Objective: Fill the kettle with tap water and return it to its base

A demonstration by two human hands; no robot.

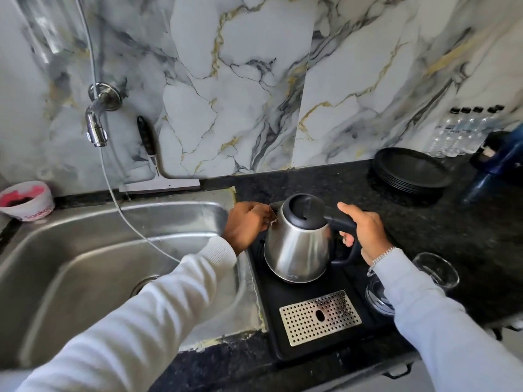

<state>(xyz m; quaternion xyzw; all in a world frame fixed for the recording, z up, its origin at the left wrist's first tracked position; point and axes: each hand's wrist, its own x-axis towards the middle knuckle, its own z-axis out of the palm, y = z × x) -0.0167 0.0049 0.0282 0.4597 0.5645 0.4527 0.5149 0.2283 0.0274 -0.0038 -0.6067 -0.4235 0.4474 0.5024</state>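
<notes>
A steel kettle [297,247] with a black lid, shut, stands upright on the black base tray [283,295], right of the sink. My right hand [362,230] is wrapped around its black handle. My left hand [249,224] rests against the spout side of the kettle, fingers curled on the steel. Whether the kettle sits fully on the base or hovers just above it is unclear. The chrome tap [96,128] sticks out of the marble wall above the steel sink [85,250]; no water runs from it.
A thin hose [119,205] hangs from the wall into the sink. A pink-and-white tub [27,200] sits at the sink's left corner. Two glasses [437,270] stand right of the tray. Stacked black plates [410,171], water bottles [464,131] and a squeegee [147,142] line the back.
</notes>
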